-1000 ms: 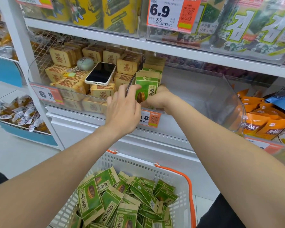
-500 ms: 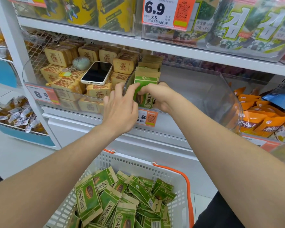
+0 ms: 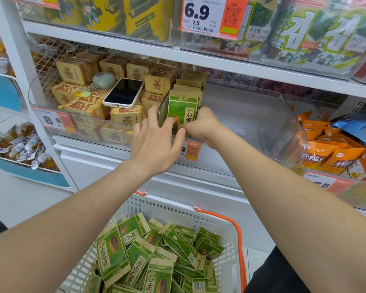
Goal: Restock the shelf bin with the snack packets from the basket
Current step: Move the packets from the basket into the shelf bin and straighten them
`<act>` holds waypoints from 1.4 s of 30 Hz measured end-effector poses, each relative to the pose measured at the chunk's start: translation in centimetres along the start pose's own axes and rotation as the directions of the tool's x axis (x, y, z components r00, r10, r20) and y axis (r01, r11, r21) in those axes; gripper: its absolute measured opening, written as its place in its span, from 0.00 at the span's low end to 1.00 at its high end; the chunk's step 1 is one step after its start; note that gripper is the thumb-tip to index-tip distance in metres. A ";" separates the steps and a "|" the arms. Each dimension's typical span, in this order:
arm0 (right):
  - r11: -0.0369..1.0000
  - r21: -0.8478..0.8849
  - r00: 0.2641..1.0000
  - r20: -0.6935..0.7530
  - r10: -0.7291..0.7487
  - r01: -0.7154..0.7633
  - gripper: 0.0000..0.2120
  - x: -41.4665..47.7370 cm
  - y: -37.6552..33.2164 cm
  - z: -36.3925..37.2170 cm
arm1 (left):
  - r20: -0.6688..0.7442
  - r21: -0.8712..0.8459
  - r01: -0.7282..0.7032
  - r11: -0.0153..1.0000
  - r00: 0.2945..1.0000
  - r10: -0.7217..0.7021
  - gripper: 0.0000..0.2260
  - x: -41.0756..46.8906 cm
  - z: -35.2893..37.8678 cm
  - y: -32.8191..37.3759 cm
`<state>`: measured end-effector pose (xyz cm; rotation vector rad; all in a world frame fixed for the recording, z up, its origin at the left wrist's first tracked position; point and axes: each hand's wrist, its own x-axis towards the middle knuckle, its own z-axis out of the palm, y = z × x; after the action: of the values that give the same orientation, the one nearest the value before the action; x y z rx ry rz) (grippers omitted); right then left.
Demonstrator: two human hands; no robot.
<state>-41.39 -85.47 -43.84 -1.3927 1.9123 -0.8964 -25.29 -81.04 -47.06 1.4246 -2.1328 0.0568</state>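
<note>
Front packet (image 3: pixel 183 111) stands upright at the left end of the clear shelf bin (image 3: pixel 262 123), against the row behind. My left hand (image 3: pixel 156 142): fingers straight, bracing its face. My right hand (image 3: pixel 201 125): curled round its right edge, fingertips hidden, likely pinching. Seat the bottom edge flat, label forward, before reaching into the basket (image 3: pixel 178 208).

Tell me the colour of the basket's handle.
Orange. The handle arcs over the white basket, and the head view shows it best.
</note>
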 end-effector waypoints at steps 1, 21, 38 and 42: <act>1.000 -0.010 1.000 -0.028 -0.005 0.005 0.23 0.1 -0.1 0.0 | 0.004 0.009 0.003 1.000 1.000 -0.003 0.22 0.0 0.0 0.0; 0.996 0.083 0.989 0.147 0.020 -0.032 0.27 -0.4 -1.3 -0.5 | -0.005 0.037 -0.013 0.999 1.000 0.014 0.28 0.7 0.0 -0.3; 0.987 -0.140 0.981 0.189 -0.050 0.078 0.11 -2.3 -0.2 -1.8 | -0.041 0.063 -0.034 0.997 0.999 0.036 0.28 -0.1 0.2 -0.5; 0.978 -0.194 0.991 0.117 -0.059 0.081 0.10 -2.4 -0.2 -1.6 | -0.039 0.061 -0.048 0.997 0.998 0.050 0.28 -0.3 0.2 -0.7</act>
<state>-41.94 -82.93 -42.52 -1.6002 1.9199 -0.6588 -24.69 -81.15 -47.53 1.3927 -2.1498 0.1675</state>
